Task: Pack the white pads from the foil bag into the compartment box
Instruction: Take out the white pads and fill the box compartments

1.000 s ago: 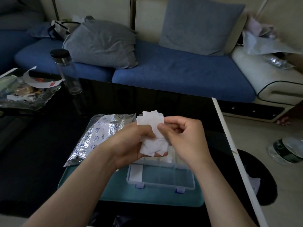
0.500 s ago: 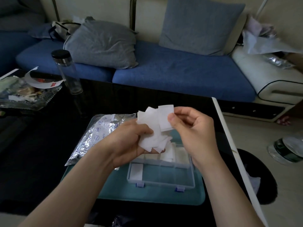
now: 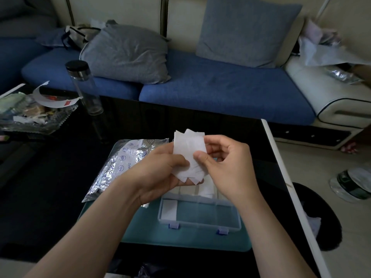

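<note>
Evidently the left hand (image 3: 160,173) grips the fanned white pads (image 3: 188,145) so the right hand (image 3: 226,167), pinching the front pad, can likely peel one off above the compartment box (image 3: 210,216). The foil bag (image 3: 120,167) lies at the box's ten o'clock.

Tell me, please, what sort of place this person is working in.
Most likely a home living room: a sofa with blue seat cushions and grey pillows stands behind a glossy black coffee table, which carries a clear water bottle and a cluttered tray.
</note>
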Available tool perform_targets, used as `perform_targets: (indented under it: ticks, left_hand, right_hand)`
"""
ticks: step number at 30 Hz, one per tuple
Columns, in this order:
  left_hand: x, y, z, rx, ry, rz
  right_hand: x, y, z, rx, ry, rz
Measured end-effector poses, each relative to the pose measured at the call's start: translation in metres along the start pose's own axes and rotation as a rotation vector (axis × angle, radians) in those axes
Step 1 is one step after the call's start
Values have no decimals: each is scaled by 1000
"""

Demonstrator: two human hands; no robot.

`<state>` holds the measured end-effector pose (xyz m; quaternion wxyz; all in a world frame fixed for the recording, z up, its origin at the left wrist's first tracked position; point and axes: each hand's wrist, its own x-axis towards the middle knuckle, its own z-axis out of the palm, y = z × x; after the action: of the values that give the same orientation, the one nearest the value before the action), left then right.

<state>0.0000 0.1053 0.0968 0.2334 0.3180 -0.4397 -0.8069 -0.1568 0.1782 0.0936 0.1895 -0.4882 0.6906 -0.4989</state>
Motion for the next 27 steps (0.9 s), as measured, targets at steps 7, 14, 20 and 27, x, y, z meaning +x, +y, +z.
perform_targets:
  ticks: [7, 14, 20, 27]
  left_hand:
    - [-1, 4, 0, -179, 37, -25]
    - [1, 2, 0, -172, 83, 24]
    - [2, 1, 2, -126, 74, 79]
    - [6, -4, 4, -118, 225, 174]
  right_hand:
    - [1, -3, -6, 213, 61, 145]
    - [-1, -12, -9, 380, 23, 268]
    - [-5, -15, -3, 368, -105, 302]
    - [-4, -14, -5, 496, 141, 494]
